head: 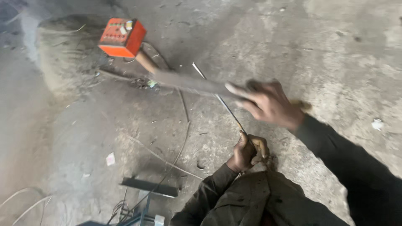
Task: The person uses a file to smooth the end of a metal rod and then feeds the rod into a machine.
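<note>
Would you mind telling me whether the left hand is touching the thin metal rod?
Touching. The head view shows the left hand closed around the lower end of the rod, which runs up out of its fist.

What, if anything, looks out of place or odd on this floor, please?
Scraps litter the concrete floor: loose wires lower left, bits of paper. The right hand and its flat tool are blurred.

a thin metal rod slants up off the floor, a blurred flat file crossing it.
</note>
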